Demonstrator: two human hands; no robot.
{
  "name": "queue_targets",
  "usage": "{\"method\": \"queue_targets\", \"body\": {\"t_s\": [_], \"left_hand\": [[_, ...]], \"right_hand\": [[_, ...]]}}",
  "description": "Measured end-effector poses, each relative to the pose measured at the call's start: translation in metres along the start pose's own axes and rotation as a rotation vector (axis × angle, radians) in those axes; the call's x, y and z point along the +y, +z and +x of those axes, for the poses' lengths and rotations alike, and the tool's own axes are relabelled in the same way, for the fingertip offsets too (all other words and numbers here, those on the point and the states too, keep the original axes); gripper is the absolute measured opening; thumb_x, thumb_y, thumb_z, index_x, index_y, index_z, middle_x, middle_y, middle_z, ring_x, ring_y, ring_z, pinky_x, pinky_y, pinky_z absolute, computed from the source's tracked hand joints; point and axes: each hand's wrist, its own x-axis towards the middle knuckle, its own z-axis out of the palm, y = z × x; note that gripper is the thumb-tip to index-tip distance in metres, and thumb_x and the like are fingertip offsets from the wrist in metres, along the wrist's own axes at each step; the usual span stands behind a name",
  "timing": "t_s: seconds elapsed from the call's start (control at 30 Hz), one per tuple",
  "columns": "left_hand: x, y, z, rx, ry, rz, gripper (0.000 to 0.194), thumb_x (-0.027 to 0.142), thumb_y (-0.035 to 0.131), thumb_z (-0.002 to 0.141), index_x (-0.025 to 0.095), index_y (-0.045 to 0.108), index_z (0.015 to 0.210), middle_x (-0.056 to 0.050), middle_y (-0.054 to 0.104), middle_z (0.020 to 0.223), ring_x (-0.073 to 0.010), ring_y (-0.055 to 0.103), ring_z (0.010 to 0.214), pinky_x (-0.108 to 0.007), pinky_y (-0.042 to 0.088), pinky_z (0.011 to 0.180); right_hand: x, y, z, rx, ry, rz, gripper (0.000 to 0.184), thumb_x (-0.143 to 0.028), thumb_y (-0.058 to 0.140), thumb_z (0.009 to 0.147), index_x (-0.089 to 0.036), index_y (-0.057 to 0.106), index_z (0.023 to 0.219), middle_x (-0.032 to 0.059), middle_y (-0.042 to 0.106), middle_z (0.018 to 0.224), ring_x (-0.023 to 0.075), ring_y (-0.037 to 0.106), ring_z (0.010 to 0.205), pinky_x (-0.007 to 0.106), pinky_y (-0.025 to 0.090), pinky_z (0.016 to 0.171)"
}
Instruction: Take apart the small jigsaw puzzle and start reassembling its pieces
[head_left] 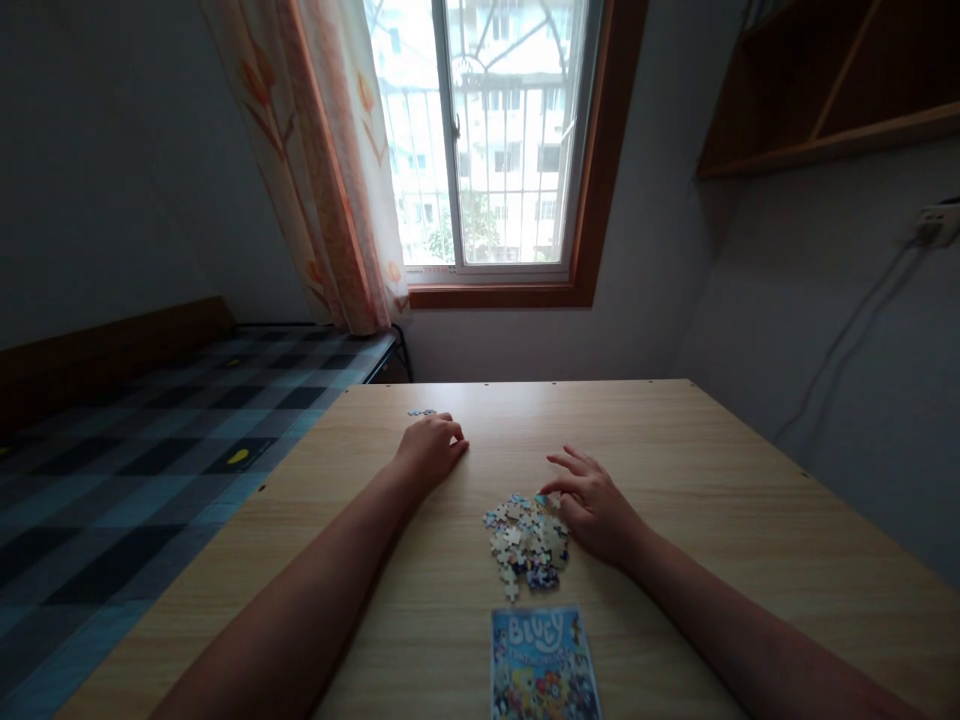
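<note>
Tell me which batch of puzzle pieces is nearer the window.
The small batch just beyond the left hand; only a few pieces show there. The other, a big heap beside the right hand, lies closer to the picture sheet.

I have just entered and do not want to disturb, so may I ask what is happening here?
At a pale wooden table, a person's right hand is at a loose heap of small cream-and-blue jigsaw pieces, fingertips by a light-blue piece; I cannot tell whether it is gripped. The left hand rests farther away, with a few small bluish pieces just beyond it. A rectangular blue printed picture lies nearer the person than the heap.
</note>
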Motion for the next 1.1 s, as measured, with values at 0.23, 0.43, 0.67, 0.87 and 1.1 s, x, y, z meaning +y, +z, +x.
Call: {"method": "queue_targets", "body": {"t_s": [0.23, 0.43, 0.67, 0.87, 1.1], "left_hand": [[-0.019, 0.004, 0.008, -0.020, -0.226, 0.048, 0.031, 0.032, 0.046, 0.092, 0.028, 0.077, 0.095, -0.004, 0.070, 0.104, -0.0207, 0.065, 0.087, -0.029, 0.048, 0.072], [-0.010, 0.007, 0.003, -0.029, -0.289, 0.088, 0.033, 0.030, 0.043, 0.092, 0.024, 0.075, 0.100, -0.009, 0.069, 0.107, -0.0235, 0.067, 0.087, -0.032, 0.049, 0.072], [0.001, 0.012, 0.002, -0.134, -0.336, 0.113, 0.040, 0.033, 0.034, 0.096, 0.017, 0.071, 0.103, -0.014, 0.068, 0.104, -0.0246, 0.067, 0.087, -0.035, 0.050, 0.075], [-0.011, 0.025, 0.012, -0.102, -0.357, 0.123, 0.040, 0.036, 0.035, 0.096, 0.017, 0.064, 0.117, -0.014, 0.067, 0.115, -0.0252, 0.064, 0.101, -0.034, 0.050, 0.082], [-0.017, 0.030, 0.016, -0.071, -0.389, 0.099, 0.046, 0.036, 0.037, 0.095, 0.016, 0.057, 0.131, -0.015, 0.064, 0.125, -0.0251, 0.063, 0.108, -0.035, 0.049, 0.088]], "right_hand": [[0.000, 0.001, 0.000, 0.011, -0.011, -0.004, 0.036, -0.011, 0.050, 0.077, -0.026, 0.079, 0.092, 0.0078, 0.061, 0.135, 0.0309, 0.037, 0.140, 0.059, 0.027, 0.113], [0.000, 0.001, 0.000, 0.020, -0.003, 0.014, 0.036, -0.010, 0.050, 0.076, -0.027, 0.079, 0.091, 0.0078, 0.061, 0.134, 0.0302, 0.037, 0.140, 0.057, 0.028, 0.113], [0.001, 0.002, -0.002, -0.005, 0.005, 0.019, 0.037, -0.010, 0.049, 0.078, -0.026, 0.078, 0.092, 0.0084, 0.060, 0.135, 0.0292, 0.037, 0.141, 0.056, 0.029, 0.114], [0.000, 0.002, -0.002, -0.012, -0.003, 0.031, 0.035, -0.010, 0.049, 0.078, -0.025, 0.078, 0.092, 0.0092, 0.060, 0.135, 0.0300, 0.037, 0.140, 0.057, 0.031, 0.113], [-0.002, 0.001, -0.003, -0.004, 0.014, 0.060, 0.035, -0.010, 0.050, 0.077, -0.025, 0.078, 0.090, 0.0084, 0.061, 0.134, 0.0302, 0.039, 0.139, 0.057, 0.031, 0.113]]}}
